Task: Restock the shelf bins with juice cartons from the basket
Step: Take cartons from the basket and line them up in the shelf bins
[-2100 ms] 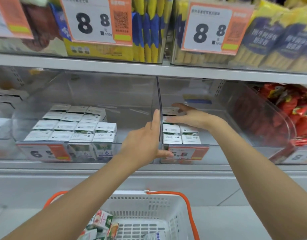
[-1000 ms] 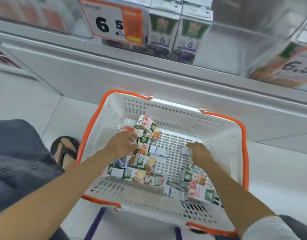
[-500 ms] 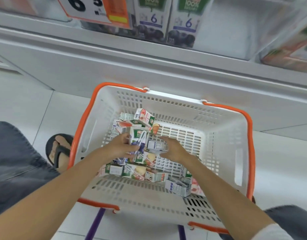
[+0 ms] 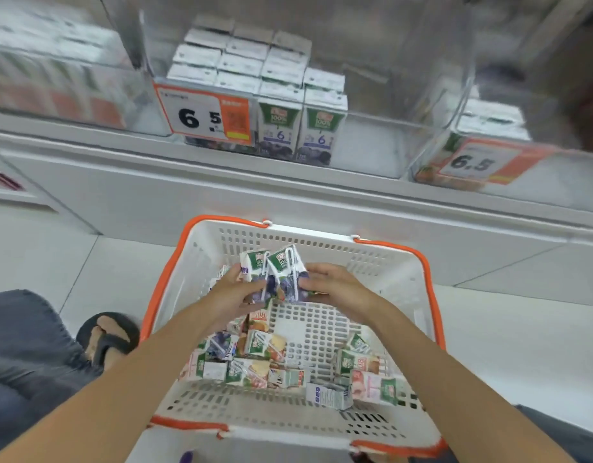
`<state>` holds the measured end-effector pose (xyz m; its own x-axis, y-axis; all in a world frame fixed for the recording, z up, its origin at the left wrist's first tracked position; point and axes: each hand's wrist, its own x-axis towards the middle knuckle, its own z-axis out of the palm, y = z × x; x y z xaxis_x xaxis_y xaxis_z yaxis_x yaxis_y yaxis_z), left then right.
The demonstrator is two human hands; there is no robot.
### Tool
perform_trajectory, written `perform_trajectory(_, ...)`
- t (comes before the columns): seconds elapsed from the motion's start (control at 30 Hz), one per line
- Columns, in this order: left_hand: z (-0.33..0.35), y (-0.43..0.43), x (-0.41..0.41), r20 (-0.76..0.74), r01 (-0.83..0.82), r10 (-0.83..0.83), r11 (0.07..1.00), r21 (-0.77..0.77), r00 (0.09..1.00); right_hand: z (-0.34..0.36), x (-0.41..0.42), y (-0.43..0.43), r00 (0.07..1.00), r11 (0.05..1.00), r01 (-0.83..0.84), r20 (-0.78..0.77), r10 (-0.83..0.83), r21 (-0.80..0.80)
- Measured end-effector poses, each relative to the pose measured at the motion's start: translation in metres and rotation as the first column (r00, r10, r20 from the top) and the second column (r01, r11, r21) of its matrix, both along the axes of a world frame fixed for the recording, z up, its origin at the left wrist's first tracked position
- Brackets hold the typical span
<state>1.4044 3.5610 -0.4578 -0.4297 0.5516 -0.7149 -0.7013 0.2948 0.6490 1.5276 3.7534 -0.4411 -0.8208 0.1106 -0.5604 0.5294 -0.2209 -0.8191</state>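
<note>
Head view showed both hands raised over the basket (image 4: 322, 250), each grip closed on one purple juice carton: the left hand (image 4: 233, 294) held the left carton (image 4: 255, 267) from below and the side, and the right hand (image 4: 337, 285) wrapped the right carton (image 4: 288, 274). The two cartons touched side by side between the hands. Their long axes ran up and away from the person, towards the shelf, close to upright and tilted a little. Straws showed on the sides turned to the camera. The matching bin (image 4: 392, 138) lay straight ahead of and above the grips, beyond the basket's far wall. Its stocked cartons (image 4: 280, 127) stood upright in rows just right of the price tag (image 4: 205, 116). Bare room showed along the bin's right side, which I judged nearer to the right hand than to the left. A second bin (image 4: 455, 105) stood further right, holding other cartons. Loose cartons (image 4: 255, 357), lying at all angles, covered part of the basket floor. In my judgement, the coming move called for a lift forward and upward with little sideways travel, keeping the long axes upright to match the rows.
</note>
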Motion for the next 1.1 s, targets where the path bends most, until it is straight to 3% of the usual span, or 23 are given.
perform_trajectory(0.1,0.039,0.007,0.005,0.078,0.01,-0.025,0.982,0.19,0.997,0.04,-0.003,-0.015,0.998,1.0,0.012,-0.064,-0.012,-0.003)
perform_trajectory(0.2,0.071,0.008,0.006,0.069,0.02,-0.038,0.968,0.249,0.997,0.077,-0.002,-0.024,0.996,0.974,0.021,-0.092,0.0,0.225)
perform_trajectory(0.27,0.089,0.008,0.01,-0.024,0.106,-0.103,0.957,0.269,0.994,0.1,0.0,-0.025,0.994,0.952,-0.008,-0.099,0.04,0.305)
perform_trajectory(0.43,0.146,0.017,0.014,-0.354,0.271,-0.182,0.936,0.223,0.917,0.17,-0.01,-0.007,0.968,0.965,0.057,-0.251,0.009,0.255)
perform_trajectory(0.53,0.188,0.035,0.006,-0.529,0.386,-0.244,0.906,0.176,0.813,0.217,-0.027,0.01,0.954,0.907,-0.043,-0.252,0.161,0.418)
perform_trajectory(0.6,0.214,0.051,-0.006,-0.632,0.381,-0.201,0.91,0.162,0.748,0.243,-0.038,0.021,0.947,0.857,-0.04,-0.254,0.196,0.514)
perform_trajectory(0.7,0.246,0.07,-0.034,-0.689,0.376,-0.136,0.902,0.211,0.712,0.27,-0.056,0.038,0.921,0.796,-0.027,-0.294,0.255,0.605)
perform_trajectory(0.8,0.269,0.086,-0.061,-0.722,0.405,-0.131,0.887,0.22,0.68,0.282,-0.075,0.056,0.894,0.792,0.139,-0.42,0.158,0.595)
perform_trajectory(0.83,0.273,0.09,-0.069,-0.798,0.411,-0.144,0.901,0.139,0.585,0.282,-0.082,0.063,0.873,0.808,0.226,-0.481,0.079,0.544)
perform_trajectory(0.87,0.274,0.092,-0.079,-0.895,0.398,-0.196,0.917,-0.022,0.401,0.28,-0.087,0.069,0.844,0.817,0.312,-0.536,-0.004,0.485)
perform_trajectory(0.93,0.265,0.091,-0.102,-0.919,0.24,-0.385,0.887,-0.394,-0.085,0.273,-0.096,0.083,0.794,0.774,0.459,-0.592,-0.136,0.437)
perform_trajectory(0.97,0.259,0.089,-0.11,-0.857,0.163,-0.454,0.852,-0.498,-0.246,0.27,-0.101,0.091,0.78,0.733,0.508,-0.602,-0.169,0.453)
perform_trajectory(1.03,0.246,0.088,-0.128,-0.741,0.074,-0.531,0.791,-0.607,-0.411,0.262,-0.112,0.107,0.767,0.666,0.557,-0.614,-0.184,0.496)
perform_trajectory(1.1,0.234,0.09,-0.138,-0.613,-0.025,-0.613,0.717,-0.697,-0.5,0.255,-0.127,0.118,0.785,0.616,0.551,-0.599,-0.157,0.562)
